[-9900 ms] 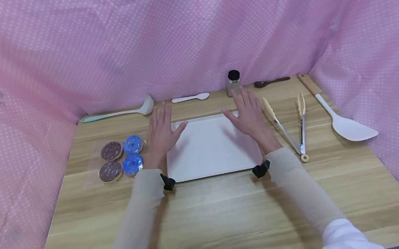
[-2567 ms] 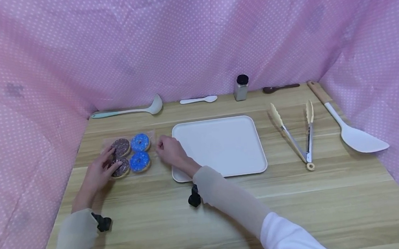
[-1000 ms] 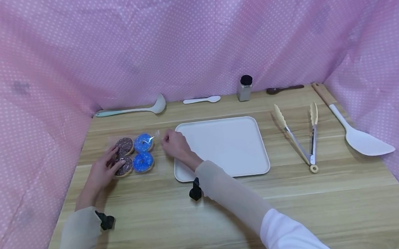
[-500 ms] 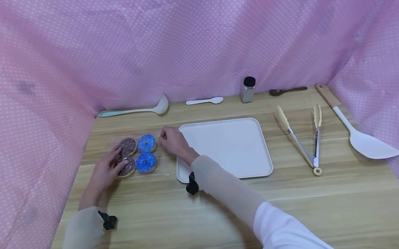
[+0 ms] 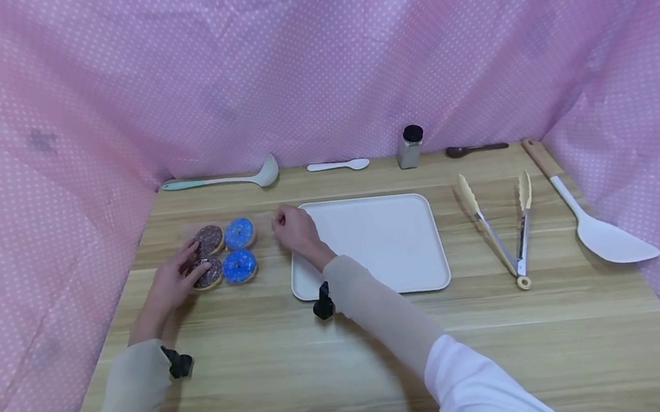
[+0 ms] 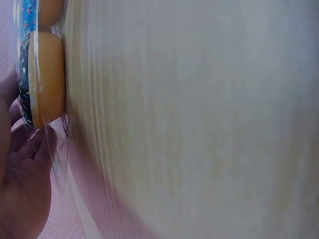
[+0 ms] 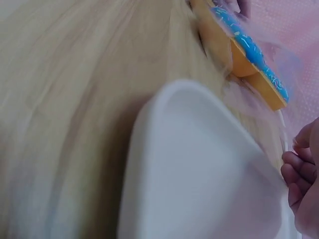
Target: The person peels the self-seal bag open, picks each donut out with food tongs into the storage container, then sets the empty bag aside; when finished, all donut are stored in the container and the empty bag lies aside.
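Two chocolate-topped donuts [image 5: 210, 239] and two blue donuts [image 5: 239, 266], all with sprinkles, lie in a clear plastic bag [image 7: 249, 102] on the left of the table. My left hand [image 5: 168, 284] holds the nearer chocolate donut through the bag, thumb on its top and fingers along the left side. In the left wrist view the bag's film wraps this donut [image 6: 49, 79]. Right of the blue donuts, my right hand [image 5: 298, 230] pinches the bag's thin film, thumb against curled fingers. The film is faint and blurred near the fingertips.
A white tray [image 5: 375, 248] sits partly under my right forearm. Behind it are a ladle [image 5: 216, 181], a white spoon [image 5: 338, 165], a black-capped jar [image 5: 410, 148] and a brown spoon [image 5: 476, 149]. Spread tongs [image 5: 504, 243] and a white turner [image 5: 609, 234] lie right.
Both hands were spread above the tray; they have since moved left to the bagged donuts. In the last half second the right hand shifts slightly right, away from them. The left hand stays put.
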A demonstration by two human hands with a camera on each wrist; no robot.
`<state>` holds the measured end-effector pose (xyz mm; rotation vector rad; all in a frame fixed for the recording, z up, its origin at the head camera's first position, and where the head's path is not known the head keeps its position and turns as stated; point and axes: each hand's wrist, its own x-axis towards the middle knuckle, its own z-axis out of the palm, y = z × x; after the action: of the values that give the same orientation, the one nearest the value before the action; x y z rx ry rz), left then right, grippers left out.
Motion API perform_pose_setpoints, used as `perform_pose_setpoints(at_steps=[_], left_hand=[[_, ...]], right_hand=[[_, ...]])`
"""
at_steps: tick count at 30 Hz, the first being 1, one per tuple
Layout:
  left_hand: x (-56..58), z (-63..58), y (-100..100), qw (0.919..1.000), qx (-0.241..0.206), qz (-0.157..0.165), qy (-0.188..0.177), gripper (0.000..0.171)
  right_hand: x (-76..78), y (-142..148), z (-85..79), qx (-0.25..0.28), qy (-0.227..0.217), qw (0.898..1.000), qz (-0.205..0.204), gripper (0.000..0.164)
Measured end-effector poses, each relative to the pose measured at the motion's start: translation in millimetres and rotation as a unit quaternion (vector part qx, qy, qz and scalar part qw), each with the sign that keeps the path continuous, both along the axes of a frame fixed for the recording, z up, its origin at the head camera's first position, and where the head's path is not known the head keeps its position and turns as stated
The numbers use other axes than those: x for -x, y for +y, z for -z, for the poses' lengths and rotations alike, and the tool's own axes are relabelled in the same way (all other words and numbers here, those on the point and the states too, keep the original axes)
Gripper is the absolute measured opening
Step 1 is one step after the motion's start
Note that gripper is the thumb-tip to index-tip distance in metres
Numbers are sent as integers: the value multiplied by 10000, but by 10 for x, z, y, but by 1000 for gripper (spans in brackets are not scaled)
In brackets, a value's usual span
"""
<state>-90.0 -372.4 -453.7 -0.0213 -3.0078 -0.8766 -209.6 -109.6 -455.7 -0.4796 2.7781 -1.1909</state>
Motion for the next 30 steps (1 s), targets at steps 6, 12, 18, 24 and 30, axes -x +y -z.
perform_pose_setpoints(at_steps=[6,12,18,24,30], left_hand=[[-3,21,6,9999,-77,53,92,58],[-4,36,10,9992,-287,138,222,46],[16,39,-1,9978,-644,-107,149,41],[54,33,13,9941,-974,-468,56,40],[31,31,-5,9859,-1296,-1028,-257,48]], right_hand=[[6,22,17,67,-161,9997,-149,10],[20,44,32,388,-281,9987,-145,19],[14,106,31,560,-256,9978,-251,24],[11,170,32,411,22,9985,-350,26],[-6,209,39,122,328,9973,-647,29]])
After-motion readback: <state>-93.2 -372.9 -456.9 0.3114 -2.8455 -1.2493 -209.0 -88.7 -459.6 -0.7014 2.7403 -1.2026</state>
